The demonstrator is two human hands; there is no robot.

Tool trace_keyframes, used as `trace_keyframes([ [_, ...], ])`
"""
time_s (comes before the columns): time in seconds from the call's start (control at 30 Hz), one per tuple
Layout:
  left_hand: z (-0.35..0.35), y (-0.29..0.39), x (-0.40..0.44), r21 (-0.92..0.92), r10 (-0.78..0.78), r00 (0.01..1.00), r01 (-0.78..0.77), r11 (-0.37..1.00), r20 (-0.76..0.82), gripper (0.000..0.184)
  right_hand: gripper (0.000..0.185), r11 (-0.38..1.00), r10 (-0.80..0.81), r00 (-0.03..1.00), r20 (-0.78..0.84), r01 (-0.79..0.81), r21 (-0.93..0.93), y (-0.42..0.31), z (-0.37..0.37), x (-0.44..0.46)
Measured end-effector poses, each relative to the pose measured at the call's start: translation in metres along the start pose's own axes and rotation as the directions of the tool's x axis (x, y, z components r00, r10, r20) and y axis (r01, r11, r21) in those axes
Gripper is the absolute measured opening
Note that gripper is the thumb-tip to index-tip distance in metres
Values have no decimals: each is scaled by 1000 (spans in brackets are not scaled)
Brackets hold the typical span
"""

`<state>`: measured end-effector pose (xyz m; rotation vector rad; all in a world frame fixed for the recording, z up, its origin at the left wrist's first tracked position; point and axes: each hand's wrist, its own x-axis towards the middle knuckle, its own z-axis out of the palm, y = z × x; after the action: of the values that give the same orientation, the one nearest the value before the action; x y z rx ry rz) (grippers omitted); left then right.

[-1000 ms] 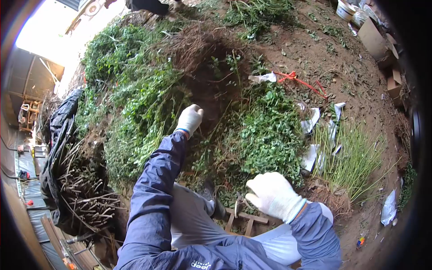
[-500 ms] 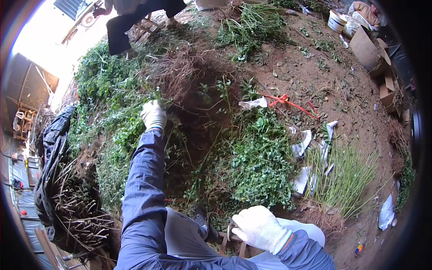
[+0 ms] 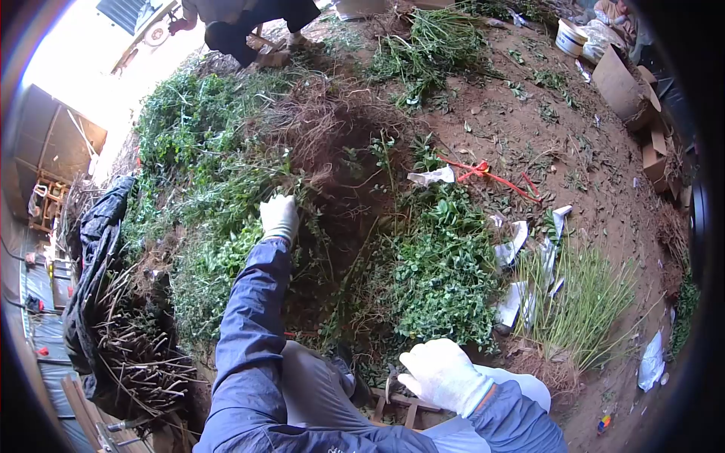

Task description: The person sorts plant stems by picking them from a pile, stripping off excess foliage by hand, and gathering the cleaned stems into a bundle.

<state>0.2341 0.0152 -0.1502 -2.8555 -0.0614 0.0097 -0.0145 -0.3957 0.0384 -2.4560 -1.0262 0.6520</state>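
My left hand (image 3: pixel 279 217), in a white glove, reaches into the large heap of leafy green plants (image 3: pixel 204 189); its fingers are closed round plant stems beside the brown roots (image 3: pixel 317 121). Near my knee, my right hand (image 3: pixel 442 375), also gloved, is curled closed round a small tool with a curved metal end (image 3: pixel 390 383); its handle is hidden in the glove. A second pile of leafy plants (image 3: pixel 445 279) lies on the soil in front of my right hand. To its right stands a bundle of thin green stems (image 3: pixel 581 302) with its roots toward me.
Another person (image 3: pixel 249 23) is at the top left, and one more (image 3: pixel 615 19) at the top right. Red ties (image 3: pixel 491 175), white scraps (image 3: pixel 510 245), a white bucket (image 3: pixel 570 38) and cardboard (image 3: pixel 623 83) lie right. Cut sticks (image 3: pixel 143 347) and black sheeting (image 3: pixel 98 226) are left.
My left hand has moved left and forward into the green heap and closed on stems. My right hand has moved slightly lower. The person at the top left has come further into view.
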Motion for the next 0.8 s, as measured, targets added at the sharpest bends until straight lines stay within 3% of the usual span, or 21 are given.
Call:
trace_keyframes([
  [0.1,-20,-7,-19,-38,-8,998,6,999,-59,13,33,1000,3,1000,5,-3,-11,-5,5,-7],
  [0.23,-63,-44,-40,-49,-59,965,48,998,-257,13,34,1000,16,1000,18,-15,-18,-14,13,-22],
  [0.33,-107,-84,-60,-93,-152,939,130,987,-310,14,32,996,30,999,15,-29,-80,-25,19,-39],
  [0.4,-136,-116,-76,-98,-187,884,160,982,-429,14,33,999,10,1000,-25,-11,-51,-34,23,-51],
  [0.53,-216,-177,-107,-311,-324,747,165,936,-580,20,35,998,-8,996,-86,2,-71,-43,38,-67],
  [0.63,-274,-231,-115,-368,-271,697,11,930,-664,21,37,989,58,998,-30,-62,-136,-52,32,-76],
  [0.67,-296,-241,-123,-378,-285,709,28,925,-645,24,38,988,74,997,-30,-78,-137,-52,33,-77],
  [0.73,-346,-245,-146,-443,-433,762,214,870,-482,28,41,982,120,993,22,-115,-148,-56,30,-81],
  [0.8,-355,-271,-152,-306,-408,818,299,904,-405,28,41,981,131,991,16,-127,-143,-52,34,-82],
])
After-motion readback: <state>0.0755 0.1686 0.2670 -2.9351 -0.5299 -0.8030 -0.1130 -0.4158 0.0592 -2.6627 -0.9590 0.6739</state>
